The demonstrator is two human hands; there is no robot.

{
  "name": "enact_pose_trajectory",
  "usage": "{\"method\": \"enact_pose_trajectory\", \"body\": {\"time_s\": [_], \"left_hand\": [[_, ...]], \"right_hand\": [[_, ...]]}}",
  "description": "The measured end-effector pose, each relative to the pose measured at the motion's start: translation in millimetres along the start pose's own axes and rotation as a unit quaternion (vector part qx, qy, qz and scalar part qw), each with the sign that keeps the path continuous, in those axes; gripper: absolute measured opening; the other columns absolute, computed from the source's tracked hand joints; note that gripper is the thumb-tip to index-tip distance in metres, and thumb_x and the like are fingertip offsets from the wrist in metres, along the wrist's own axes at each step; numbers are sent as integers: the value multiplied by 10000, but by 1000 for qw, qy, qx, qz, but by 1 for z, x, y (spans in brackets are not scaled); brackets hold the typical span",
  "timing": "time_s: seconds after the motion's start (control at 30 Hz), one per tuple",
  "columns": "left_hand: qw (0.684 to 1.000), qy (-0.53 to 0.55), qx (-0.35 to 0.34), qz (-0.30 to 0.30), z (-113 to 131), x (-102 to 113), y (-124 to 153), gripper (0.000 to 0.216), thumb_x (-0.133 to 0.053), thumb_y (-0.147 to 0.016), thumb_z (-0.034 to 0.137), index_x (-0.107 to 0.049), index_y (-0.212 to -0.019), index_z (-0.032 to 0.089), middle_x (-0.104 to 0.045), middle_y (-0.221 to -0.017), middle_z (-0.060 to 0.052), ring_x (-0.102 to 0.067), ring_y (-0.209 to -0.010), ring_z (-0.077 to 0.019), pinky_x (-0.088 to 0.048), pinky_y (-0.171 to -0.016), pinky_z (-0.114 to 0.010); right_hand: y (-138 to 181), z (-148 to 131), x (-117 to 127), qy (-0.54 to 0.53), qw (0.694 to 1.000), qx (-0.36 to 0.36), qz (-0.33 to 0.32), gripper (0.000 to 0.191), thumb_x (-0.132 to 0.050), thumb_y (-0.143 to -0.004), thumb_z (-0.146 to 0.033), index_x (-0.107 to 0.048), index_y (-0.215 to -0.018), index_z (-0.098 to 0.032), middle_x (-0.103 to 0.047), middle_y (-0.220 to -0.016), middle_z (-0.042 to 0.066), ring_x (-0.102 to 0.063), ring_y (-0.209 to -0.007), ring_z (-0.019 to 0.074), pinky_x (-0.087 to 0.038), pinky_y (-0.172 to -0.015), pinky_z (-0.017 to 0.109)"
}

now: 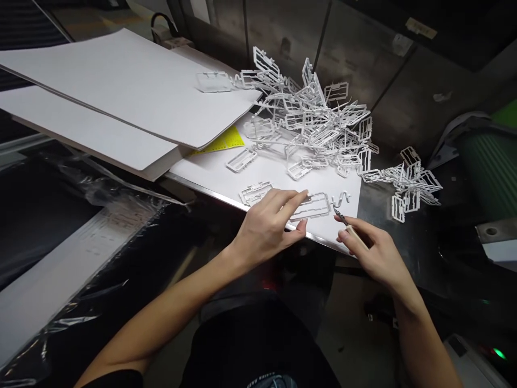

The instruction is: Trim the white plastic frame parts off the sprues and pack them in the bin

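Note:
My left hand [270, 222] grips a thin white plastic frame [311, 206] by its left end, thumb at the near edge and fingers over the far edge. In my right hand [377, 250] is a pair of small cutting nippers [354, 234] with cream handles. Their dark jaws are at the frame's right end, beside a wavy white sprue piece [342, 200]. Whether that piece is still joined to the frame, I cannot tell. Another white frame [255, 193] lies partly behind my left hand, and a single frame [241, 160] lies farther back.
A tangled heap of white frames [315, 121] covers the back of the white work surface [278, 178]. A smaller pile [410, 180] lies to the right on a dark surface. Large white boards [121, 91] are stacked at left, over a yellow ruled sheet [226, 141].

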State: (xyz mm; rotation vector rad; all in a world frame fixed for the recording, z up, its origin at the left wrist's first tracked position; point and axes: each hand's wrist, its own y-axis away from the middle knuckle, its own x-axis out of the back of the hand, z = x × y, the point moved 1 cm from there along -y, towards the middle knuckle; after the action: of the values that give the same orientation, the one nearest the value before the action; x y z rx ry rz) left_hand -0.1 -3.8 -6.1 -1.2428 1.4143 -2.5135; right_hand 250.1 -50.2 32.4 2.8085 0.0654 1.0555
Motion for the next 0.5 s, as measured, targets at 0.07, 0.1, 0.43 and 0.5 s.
{"method": "enact_pose_trajectory", "body": {"time_s": [0.07,0.1,0.43,0.5], "left_hand": [[1000,-6,-5,-3,1,1,0,448,-693,-925,201,-626,-1357,105,-734,-1140,-115,-679,-1026,-246,-609,-900,-368],[1000,-8,-7,-3,1,2,0,448,-693,-925,201,-627,-1357,103,-733,-1136,-116,-678,-1023,-246,-609,-896,-367],[1000,-11,-4,-17,2,4,0,469,-695,-925,201,-628,-1374,86,-727,-1148,-122,-668,-1035,-257,-606,-907,-379],[1000,-11,-9,-21,3,4,0,474,-694,-924,195,-626,-1380,86,-726,-1157,-121,-665,-1039,-258,-605,-910,-381]], "right_hand": [[-1,-3,0,-1,1000,-7,-2,581,-703,-909,-637,-771,-1304,-216,-796,-1126,97,-735,-1006,307,-554,-977,451],[-1,-4,0,-1,1000,-8,-4,585,-700,-908,-638,-773,-1306,-215,-799,-1087,95,-734,-984,304,-556,-971,451],[-2,-2,-2,-9,1000,7,-16,573,-693,-917,-633,-779,-1302,-218,-796,-994,90,-712,-885,284,-551,-953,449],[-2,-2,-3,-14,1000,7,-22,563,-683,-923,-637,-783,-1297,-229,-790,-974,82,-702,-867,273,-545,-943,438]]}}
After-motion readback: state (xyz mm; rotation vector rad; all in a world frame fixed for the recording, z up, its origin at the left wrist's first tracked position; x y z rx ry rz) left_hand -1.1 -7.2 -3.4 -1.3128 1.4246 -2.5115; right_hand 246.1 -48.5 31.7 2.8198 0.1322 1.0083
